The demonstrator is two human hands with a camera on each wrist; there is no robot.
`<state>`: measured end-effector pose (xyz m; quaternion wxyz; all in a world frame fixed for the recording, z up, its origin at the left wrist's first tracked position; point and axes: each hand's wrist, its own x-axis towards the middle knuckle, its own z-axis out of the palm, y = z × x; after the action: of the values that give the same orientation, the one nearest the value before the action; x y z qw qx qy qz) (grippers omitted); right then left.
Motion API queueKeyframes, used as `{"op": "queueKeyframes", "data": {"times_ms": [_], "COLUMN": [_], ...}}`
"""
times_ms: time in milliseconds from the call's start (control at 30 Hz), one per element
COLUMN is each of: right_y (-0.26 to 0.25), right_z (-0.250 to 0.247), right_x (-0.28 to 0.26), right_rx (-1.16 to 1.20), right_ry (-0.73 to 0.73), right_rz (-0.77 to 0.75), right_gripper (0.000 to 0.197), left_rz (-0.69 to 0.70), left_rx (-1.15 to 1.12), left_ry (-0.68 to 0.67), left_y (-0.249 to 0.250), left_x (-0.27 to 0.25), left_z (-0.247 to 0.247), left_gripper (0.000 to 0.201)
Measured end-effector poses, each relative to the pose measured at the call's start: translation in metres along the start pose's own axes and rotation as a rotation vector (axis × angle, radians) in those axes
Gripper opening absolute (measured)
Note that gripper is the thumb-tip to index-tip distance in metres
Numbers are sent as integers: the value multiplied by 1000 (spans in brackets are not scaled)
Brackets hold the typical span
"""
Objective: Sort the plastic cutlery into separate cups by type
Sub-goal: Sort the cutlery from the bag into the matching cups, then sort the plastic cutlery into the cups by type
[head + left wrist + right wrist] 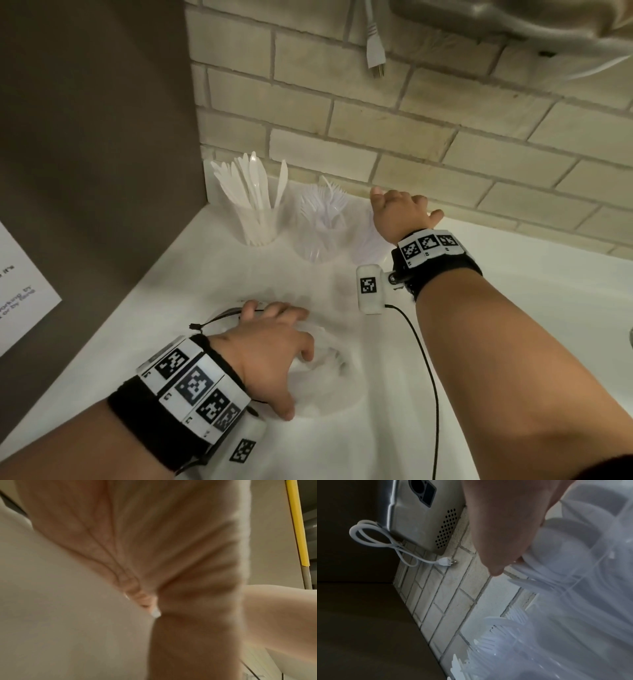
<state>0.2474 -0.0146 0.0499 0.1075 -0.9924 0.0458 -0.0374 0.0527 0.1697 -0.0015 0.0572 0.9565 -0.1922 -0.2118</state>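
Observation:
Three clear cups stand in a row by the brick wall. The left cup (258,222) holds white knives and the middle cup (317,236) holds clear forks (503,630). My right hand (400,212) hangs over the third cup (368,240), fingers curled downward. In the right wrist view the thumb (496,527) and a fingertip pinch a white spoon (556,550) inside that cup's clear wall (599,561). Nearer me, my left hand (270,346) rests with spread fingers on a loose pile of white cutlery (329,377). The left wrist view is a blurred palm (154,547).
A dark cabinet side (102,137) closes off the counter's left, with a paper sign (20,291) on it. A white plug (375,51) hangs on the brick wall under a metal appliance (513,17). A black cable (428,359) trails over the white counter (513,274).

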Motion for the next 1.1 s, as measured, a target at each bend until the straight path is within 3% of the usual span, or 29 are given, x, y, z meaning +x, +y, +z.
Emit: {"op": "queueKeyframes", "data": {"times_ms": [267, 367, 433, 533, 633, 733, 800, 833, 867, 900, 933, 1000, 1100], "right_y": [-3, -4, -9, -18, -27, -33, -38, -39, -39, -43, -44, -45, -36], "right_z": [-5, -10, -17, -35, -39, -20, -5, 3, 12, 19, 22, 27, 23], "right_x": [-6, -10, -18, -42, -85, -134, -161, -168, -172, -186, -186, -191, -199], "right_rx": [-142, -132, -112, 38, 394, 845, 971, 1009, 1057, 1111, 1136, 1135, 1115], "right_ry": [-64, 0, 76, 210, 223, 27, -170, -243, -260, -227, -153, -46, 138], "right_rz": [-47, -69, -102, -177, -257, -263, -235, -242, -252, -231, -205, -141, -44], "right_gripper": [72, 67, 66, 63, 58, 78, 85, 79, 60, 34, 27, 38, 36], "left_rz": [-60, -96, -138, -200, -201, -192, -139, -94, -53, -22, -2, -19, -75], "left_rx": [-24, -33, -88, -321, -580, -757, -941, -1038, -1131, -1215, -1304, -1472, -1691], "left_ry": [153, 177, 261, 482, 703, 817, 787, 741, 687, 634, 620, 662, 770], "left_y": [-2, -9, -16, -28, -31, -30, -32, -31, -29, -26, -24, -20, -23], "left_x": [8, 5, 3, -3, -17, -30, -36, -38, -40, -48, -47, -53, -66], "left_z": [0, -4, -8, -18, -29, -33, -30, -29, -28, -20, -19, -14, -7], "left_gripper": [43, 39, 37, 35, 28, 22, 33, 40, 47, 50, 46, 27, 26]}}
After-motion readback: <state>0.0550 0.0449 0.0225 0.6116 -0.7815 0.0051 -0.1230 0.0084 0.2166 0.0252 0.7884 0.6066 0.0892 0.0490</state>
